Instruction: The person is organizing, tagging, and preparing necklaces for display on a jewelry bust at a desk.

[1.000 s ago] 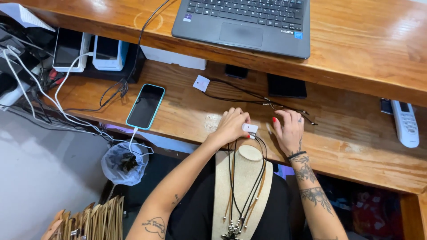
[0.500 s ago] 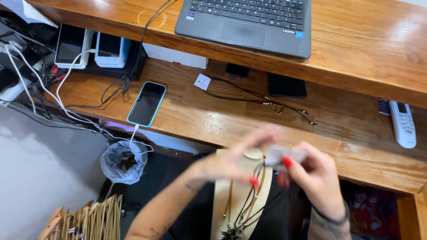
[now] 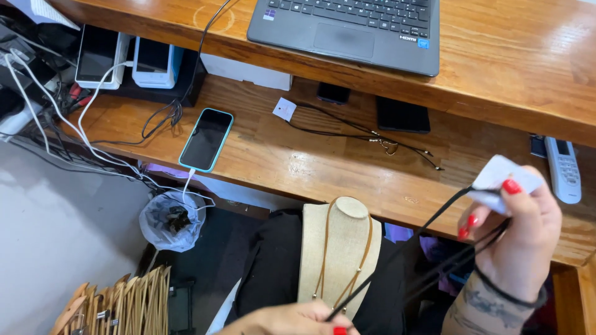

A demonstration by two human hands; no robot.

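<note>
While both hands are raised above the bust, each line below takes the necklace bust [image 3: 338, 248] as its landmark.

Right hand: the right hand [image 3: 518, 239], up and to the right of the bust, has thumb and fingers pinched together on a white paper tag [image 3: 496, 177] and on the black cords [image 3: 434, 254] that run from it.

Left hand: the left hand [image 3: 298, 319], just below the bust at the bottom edge of the view, is mostly cut off; the cords' lower end reaches it, but whether its fingers are closed on them I cannot tell.

Cords, place: stretched slantwise in the air from upper right of the bust down across its right side to its foot.

Cords, handling: judged thin, limp and very light; likely to tangle and to slide through a loose grip; the paper tag looks easy to crease or tear; the surer hold seems to be on the cords themselves close to the tag, with a second hold lower down to keep them taut.

Still on the bust: one tan cord necklace [image 3: 326, 248].

Beyond the bust, on the wooden shelf [image 3: 298, 155]: one more dark cord necklace [image 3: 366, 130] with its small white tag; one turquoise-cased phone [image 3: 206, 139] on a white cable.

Counts: one bust; at least three black strands in hand, exact number unclear; two paper tags; two hands.
</note>
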